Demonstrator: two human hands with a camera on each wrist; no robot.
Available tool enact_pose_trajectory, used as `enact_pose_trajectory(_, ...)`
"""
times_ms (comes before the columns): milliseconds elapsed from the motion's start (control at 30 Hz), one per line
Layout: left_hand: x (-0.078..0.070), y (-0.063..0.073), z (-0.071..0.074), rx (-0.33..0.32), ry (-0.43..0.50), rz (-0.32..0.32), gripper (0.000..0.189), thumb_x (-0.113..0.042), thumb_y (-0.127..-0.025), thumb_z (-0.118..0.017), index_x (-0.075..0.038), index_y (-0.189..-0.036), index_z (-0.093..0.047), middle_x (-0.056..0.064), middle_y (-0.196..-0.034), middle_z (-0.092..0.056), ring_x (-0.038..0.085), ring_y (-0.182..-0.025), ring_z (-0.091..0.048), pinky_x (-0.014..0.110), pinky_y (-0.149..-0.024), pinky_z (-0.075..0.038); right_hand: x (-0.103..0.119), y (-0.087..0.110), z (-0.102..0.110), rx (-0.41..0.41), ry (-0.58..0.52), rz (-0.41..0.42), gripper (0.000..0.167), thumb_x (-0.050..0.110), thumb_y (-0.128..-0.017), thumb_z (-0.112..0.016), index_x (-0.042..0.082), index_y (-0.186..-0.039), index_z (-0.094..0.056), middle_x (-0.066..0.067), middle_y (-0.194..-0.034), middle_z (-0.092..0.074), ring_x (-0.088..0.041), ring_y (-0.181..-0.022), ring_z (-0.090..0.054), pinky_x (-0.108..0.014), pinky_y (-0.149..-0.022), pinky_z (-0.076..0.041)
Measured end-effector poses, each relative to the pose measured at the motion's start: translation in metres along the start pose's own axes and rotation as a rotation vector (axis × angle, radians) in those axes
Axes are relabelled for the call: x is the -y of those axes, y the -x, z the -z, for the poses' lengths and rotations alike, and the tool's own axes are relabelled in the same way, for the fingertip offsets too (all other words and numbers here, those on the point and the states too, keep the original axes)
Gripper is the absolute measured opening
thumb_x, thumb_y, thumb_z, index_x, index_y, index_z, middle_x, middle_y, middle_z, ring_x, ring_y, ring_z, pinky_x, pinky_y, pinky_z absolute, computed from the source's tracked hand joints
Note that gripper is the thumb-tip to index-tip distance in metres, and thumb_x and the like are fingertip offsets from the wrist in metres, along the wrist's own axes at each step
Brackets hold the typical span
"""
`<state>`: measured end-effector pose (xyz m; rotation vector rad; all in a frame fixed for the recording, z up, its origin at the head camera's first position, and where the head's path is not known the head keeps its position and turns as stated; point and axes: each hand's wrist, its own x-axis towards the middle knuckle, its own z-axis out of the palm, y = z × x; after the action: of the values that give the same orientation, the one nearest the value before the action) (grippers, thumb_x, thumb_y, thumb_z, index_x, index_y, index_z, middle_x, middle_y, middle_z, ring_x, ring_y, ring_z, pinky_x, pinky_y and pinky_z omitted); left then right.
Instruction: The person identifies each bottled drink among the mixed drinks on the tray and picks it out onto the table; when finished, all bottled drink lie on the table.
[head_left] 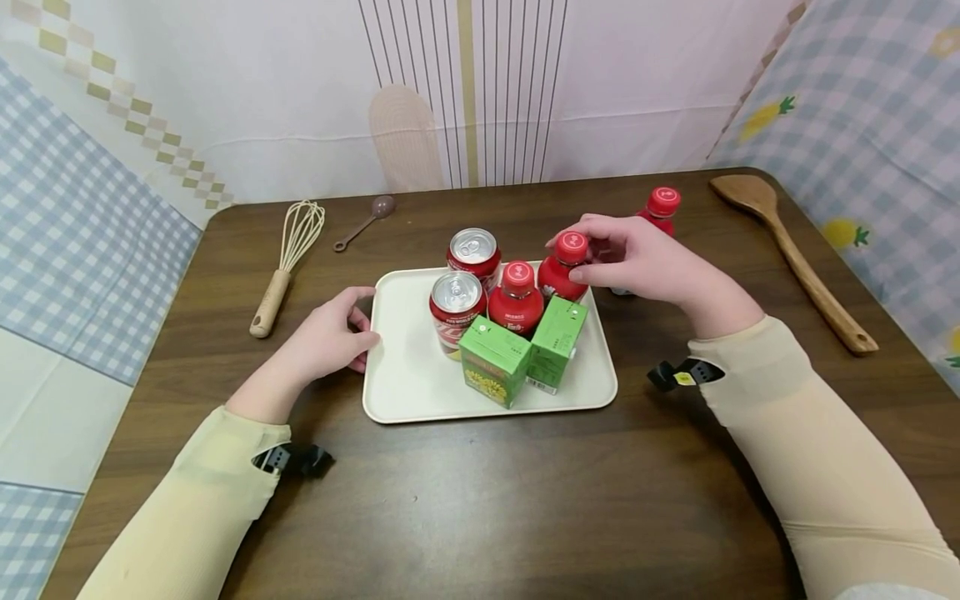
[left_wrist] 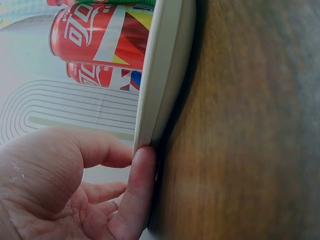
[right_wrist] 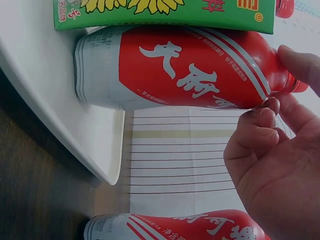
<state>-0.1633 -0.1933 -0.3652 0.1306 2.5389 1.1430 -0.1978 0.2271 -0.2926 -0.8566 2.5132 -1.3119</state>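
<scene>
My left hand (head_left: 324, 337) pinches the left rim of a cream tray (head_left: 408, 392); in the left wrist view its fingertips (left_wrist: 143, 156) are right at the rim. At the tray's back right, my right hand (head_left: 637, 260) grips a red bottle (head_left: 561, 277) just below its cap. The right wrist view shows this bottle (right_wrist: 185, 70) standing at the tray, with thumb and fingers around its neck. Beside it on the tray are another red bottle (head_left: 516, 307), a front soda can (head_left: 456, 308), a rear soda can (head_left: 474, 250), and two green drink cartons, one left (head_left: 495, 360) and one right (head_left: 557, 343).
Behind my right hand a third red bottle (head_left: 663, 207) stands on the wooden table (head_left: 450, 500), partly hidden. A wooden spatula (head_left: 795, 250) lies far right. To the left are a whisk (head_left: 288, 267) and a small measuring spoon (head_left: 366, 222). A curtain (head_left: 300, 83) hangs behind.
</scene>
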Motion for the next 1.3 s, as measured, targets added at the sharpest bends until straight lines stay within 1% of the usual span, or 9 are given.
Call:
enact_pose_trajectory(167, 0.000, -0.001, 0.000, 0.001, 0.000, -0.004, 0.071, -0.005, -0.095, -0.062, -0.008, -0.159, -0.031, 0.020, -0.108, -0.055, 0.024, -0.069, -0.068, 0.036, -0.062, -0.065, 0.000, 0.001, 0.000, -0.040, 0.010, -0.009, 0.030, 0.008, -0.091, -0.078, 0.012, -0.120, -0.072, -0.003, -0.104, -0.069, -0.022, -0.089, -0.061, -0.026, -0.071, -0.054)
enact_pose_trajectory(300, 0.001, 0.000, 0.000, 0.002, -0.004, -0.005, 0.070, -0.005, -0.096, -0.062, -0.008, -0.158, -0.031, 0.020, -0.107, -0.055, 0.023, -0.069, -0.068, 0.036, -0.062, -0.065, 0.002, 0.000, -0.002, -0.070, 0.026, -0.057, 0.025, 0.012, -0.089, -0.081, 0.012, -0.111, -0.070, -0.005, -0.096, -0.067, -0.025, -0.085, -0.059, -0.028, -0.068, -0.052)
enact_pose_trajectory(400, 0.003, 0.000, 0.000, 0.003, -0.007, -0.006, 0.070, -0.006, -0.096, -0.062, -0.007, -0.158, -0.031, 0.020, -0.107, -0.056, 0.023, -0.068, -0.068, 0.036, -0.061, -0.065, 0.003, -0.001, -0.003, -0.080, 0.044, -0.089, 0.027, 0.017, -0.088, -0.083, 0.013, -0.108, -0.066, -0.006, -0.095, -0.066, -0.026, -0.084, -0.057, -0.030, -0.066, -0.050)
enact_pose_trajectory(500, 0.004, 0.000, 0.001, 0.000, -0.011, -0.009, 0.070, -0.006, -0.096, -0.062, -0.007, -0.158, -0.030, 0.020, -0.107, -0.056, 0.023, -0.067, -0.069, 0.036, -0.061, -0.065, 0.001, -0.002, -0.003, -0.078, 0.059, -0.092, 0.029, 0.019, -0.088, -0.083, 0.014, -0.110, -0.065, -0.004, -0.099, -0.067, -0.025, -0.087, -0.058, -0.030, -0.069, -0.051)
enact_pose_trajectory(600, 0.003, 0.000, 0.001, -0.001, -0.015, -0.011, 0.070, -0.007, -0.096, -0.062, -0.007, -0.158, -0.030, 0.020, -0.107, -0.056, 0.022, -0.067, -0.069, 0.036, -0.061, -0.065, -0.002, -0.001, -0.001, -0.054, 0.040, -0.066, 0.030, 0.016, -0.090, -0.081, 0.014, -0.117, -0.068, -0.003, -0.104, -0.069, -0.024, -0.090, -0.060, -0.028, -0.071, -0.053)
enact_pose_trajectory(700, 0.002, 0.000, 0.001, 0.001, -0.015, -0.011, 0.070, -0.007, -0.096, -0.062, -0.007, -0.158, -0.030, 0.020, -0.107, -0.056, 0.022, -0.068, -0.069, 0.035, -0.061, -0.065, -0.005, 0.000, 0.002, -0.015, -0.019, -0.020, 0.033, 0.010, -0.092, -0.077, 0.012, -0.124, -0.070, -0.003, -0.109, -0.070, -0.022, -0.092, -0.062, -0.027, -0.073, -0.055)
enact_pose_trajectory(867, 0.000, 0.000, 0.001, 0.001, -0.008, -0.014, 0.070, -0.006, -0.096, -0.062, -0.006, -0.159, -0.030, 0.020, -0.107, -0.056, 0.022, -0.067, -0.069, 0.035, -0.061, -0.064, -0.008, 0.000, 0.004, -0.001, -0.057, 0.028, 0.029, 0.006, -0.092, -0.075, 0.009, -0.121, -0.071, -0.003, -0.106, -0.071, -0.021, -0.090, -0.063, -0.026, -0.073, -0.055)
enact_pose_trajectory(1033, 0.001, 0.002, 0.001, 0.000, -0.007, -0.018, 0.071, -0.006, -0.096, -0.063, -0.006, -0.159, -0.030, 0.020, -0.107, -0.056, 0.022, -0.067, -0.068, 0.035, -0.061, -0.064, -0.009, -0.001, 0.003, -0.034, -0.043, 0.014, 0.024, 0.006, -0.090, -0.078, 0.009, -0.113, -0.070, -0.004, -0.097, -0.069, -0.023, -0.084, -0.060, -0.028, -0.067, -0.052)
enact_pose_trajectory(1300, 0.002, 0.000, 0.001, -0.003, -0.011, -0.016, 0.069, -0.008, -0.097, -0.062, -0.007, -0.158, -0.030, 0.020, -0.107, -0.057, 0.022, -0.068, -0.069, 0.035, -0.061, -0.065, -0.002, 0.000, -0.002, -0.074, 0.025, -0.043, 0.025, 0.015, -0.090, -0.081, 0.013, -0.110, -0.067, -0.007, -0.088, -0.061, -0.025, -0.076, -0.055, -0.029, -0.061, -0.049)
